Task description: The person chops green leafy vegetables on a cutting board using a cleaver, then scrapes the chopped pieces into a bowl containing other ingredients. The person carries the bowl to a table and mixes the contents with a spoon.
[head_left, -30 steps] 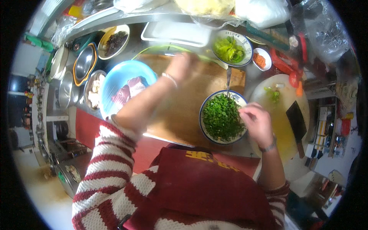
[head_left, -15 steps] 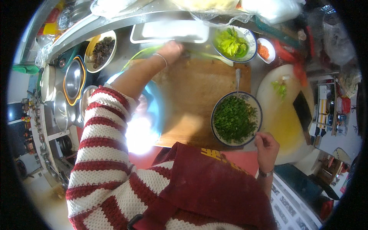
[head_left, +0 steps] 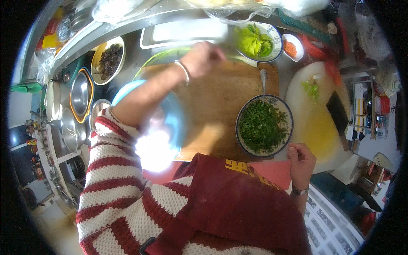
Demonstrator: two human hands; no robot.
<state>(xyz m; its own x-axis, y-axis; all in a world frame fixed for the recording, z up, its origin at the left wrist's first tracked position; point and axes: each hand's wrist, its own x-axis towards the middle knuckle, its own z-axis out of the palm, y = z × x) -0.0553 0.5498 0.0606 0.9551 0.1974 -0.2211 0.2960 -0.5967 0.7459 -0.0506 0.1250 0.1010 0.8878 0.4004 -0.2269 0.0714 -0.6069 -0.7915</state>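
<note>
My left hand (head_left: 203,60), wearing a light bangle, reaches across the far edge of the wooden cutting board (head_left: 214,106). Its fingers are smeared by motion, so their grip is unclear. Behind it lies a long green onion (head_left: 170,52), partly covered by the hand, with its pale end (head_left: 245,60) toward the right. My right hand (head_left: 301,161) is closed, fingers curled and nothing visible in them, just off the near right rim of a patterned bowl (head_left: 290,129). Chopped green herbs (head_left: 261,127) fill that bowl, and a spoon (head_left: 263,83) leans in it.
Under my left forearm stands a blue basin (head_left: 172,112) in glare. A white tray (head_left: 146,40), a bowl of celery leaves (head_left: 256,42) and a small dish of orange bits (head_left: 290,49) line the back. Right is a round board (head_left: 304,114) with a cleaver (head_left: 336,111); left, a bowl of dark pieces (head_left: 110,61).
My left hand has moved right along the far edge of the cutting board. My right hand stays closed near the herb bowl. The whole view has shifted slightly.
</note>
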